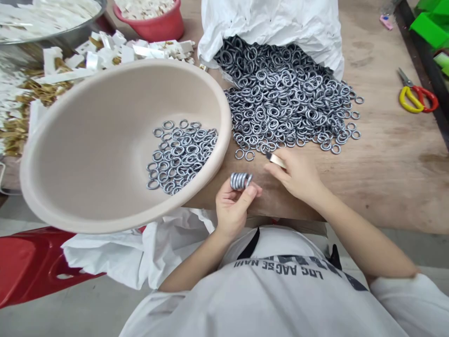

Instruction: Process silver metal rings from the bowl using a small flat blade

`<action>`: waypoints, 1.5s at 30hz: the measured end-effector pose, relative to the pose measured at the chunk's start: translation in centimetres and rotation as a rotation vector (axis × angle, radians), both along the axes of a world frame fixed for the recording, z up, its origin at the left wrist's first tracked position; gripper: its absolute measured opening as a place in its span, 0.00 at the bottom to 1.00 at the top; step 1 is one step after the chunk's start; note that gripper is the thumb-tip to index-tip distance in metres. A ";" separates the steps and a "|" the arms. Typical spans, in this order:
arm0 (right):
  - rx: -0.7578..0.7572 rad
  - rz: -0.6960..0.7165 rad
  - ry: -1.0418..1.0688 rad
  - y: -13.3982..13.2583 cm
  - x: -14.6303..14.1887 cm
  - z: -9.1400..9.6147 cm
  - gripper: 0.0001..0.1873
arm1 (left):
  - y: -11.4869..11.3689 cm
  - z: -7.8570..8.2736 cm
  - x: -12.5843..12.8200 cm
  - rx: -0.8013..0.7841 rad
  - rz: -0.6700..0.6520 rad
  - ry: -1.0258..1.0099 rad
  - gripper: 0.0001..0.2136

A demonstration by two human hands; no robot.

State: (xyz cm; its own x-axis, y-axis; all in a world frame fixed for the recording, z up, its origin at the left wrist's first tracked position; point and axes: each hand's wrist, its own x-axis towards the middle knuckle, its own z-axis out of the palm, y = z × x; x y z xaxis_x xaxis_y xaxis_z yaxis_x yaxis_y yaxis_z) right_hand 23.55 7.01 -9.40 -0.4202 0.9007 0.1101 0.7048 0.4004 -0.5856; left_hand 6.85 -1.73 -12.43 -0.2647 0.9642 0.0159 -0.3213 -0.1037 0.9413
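My left hand pinches a short stack of grey metal rings between thumb and fingers, just above the table's near edge. My right hand is closed on a small flat metal piece, whose tip points at the near edge of a big pile of loose metal rings. That pile spills from a white sack onto the wooden table. Left of my hands a large beige bowl overhangs the table edge and holds several rings.
White plastic parts and brass pieces lie heaped at the far left beside a metal basin and a red tub. Yellow and red scissors lie at the right. A red stool and white bag sit below the bowl.
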 end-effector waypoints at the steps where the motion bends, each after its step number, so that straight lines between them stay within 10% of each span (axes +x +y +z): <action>1: 0.021 0.068 -0.047 0.9 -1.3 -0.1 0.12 | 0.1 -0.2 -0.3 0.001 0.037 -0.020 0.09; 10: -0.055 0.146 -0.032 2.5 -3.8 -0.6 0.06 | 0.4 -0.7 -1.8 -0.119 0.132 -0.062 0.13; 16: -0.576 0.028 0.772 -3.3 0.8 0.3 0.13 | 0.6 -0.5 -0.3 -0.102 -0.249 -0.092 0.13; 23: -0.603 -0.141 0.991 -6.6 2.1 -1.3 0.12 | 0.1 0.8 2.0 -0.153 -0.587 -0.106 0.10; 29: -0.509 -0.226 0.876 -6.5 3.4 -0.6 0.12 | -0.1 1.1 2.7 -0.065 -0.521 0.112 0.10; 36: 0.120 -0.035 0.224 -7.6 5.0 0.2 0.13 | 0.1 0.7 2.5 0.005 -0.463 0.232 0.09; 45: 0.123 0.003 0.082 -7.8 4.7 1.0 0.20 | 0.2 -0.1 1.9 0.135 -0.421 0.427 0.07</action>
State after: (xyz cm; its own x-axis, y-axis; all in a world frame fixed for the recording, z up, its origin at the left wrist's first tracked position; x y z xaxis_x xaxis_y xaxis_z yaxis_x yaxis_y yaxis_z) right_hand 28.29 -0.80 -8.43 -0.4082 0.8769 0.2538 0.6551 0.4750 -0.5876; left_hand 8.76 -1.49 -12.55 0.1956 0.9666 0.1658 0.0423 -0.1772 0.9833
